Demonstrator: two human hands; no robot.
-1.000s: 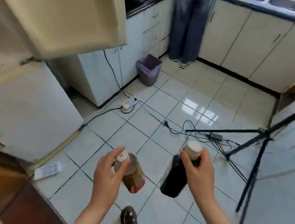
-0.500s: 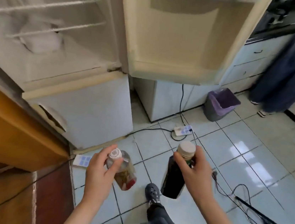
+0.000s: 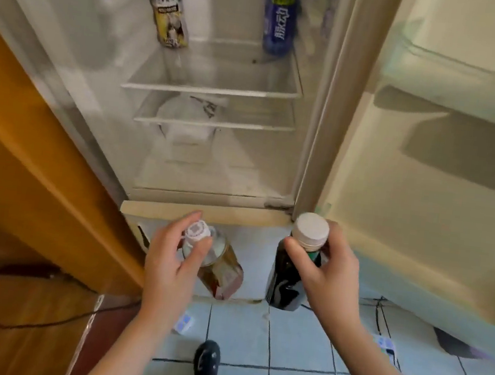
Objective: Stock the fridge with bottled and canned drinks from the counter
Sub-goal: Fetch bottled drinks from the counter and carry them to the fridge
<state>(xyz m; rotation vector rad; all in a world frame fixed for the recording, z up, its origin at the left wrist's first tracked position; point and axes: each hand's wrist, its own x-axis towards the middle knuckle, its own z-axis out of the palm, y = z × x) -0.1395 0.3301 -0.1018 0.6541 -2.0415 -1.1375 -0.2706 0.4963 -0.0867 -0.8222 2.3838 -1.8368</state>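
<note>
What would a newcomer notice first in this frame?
Two hands low in the middle each grip a bottle near its cap: the left hand holds an amber drink bottle, the right hand a dark bottle with a wide pale cap. Above them the fridge stands open, with a tea bottle and a blue bottle near its top.

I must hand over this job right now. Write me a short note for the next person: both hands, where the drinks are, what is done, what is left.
Left hand: grips a clear plastic bottle of amber drink near its white cap.
Right hand: grips a dark bottle at its wide white cap.
Both are held low before the open white fridge.
Done: a yellow-and-black labelled drink and a blue bottle stand on an upper shelf.
Left: shelve both held bottles.
</note>
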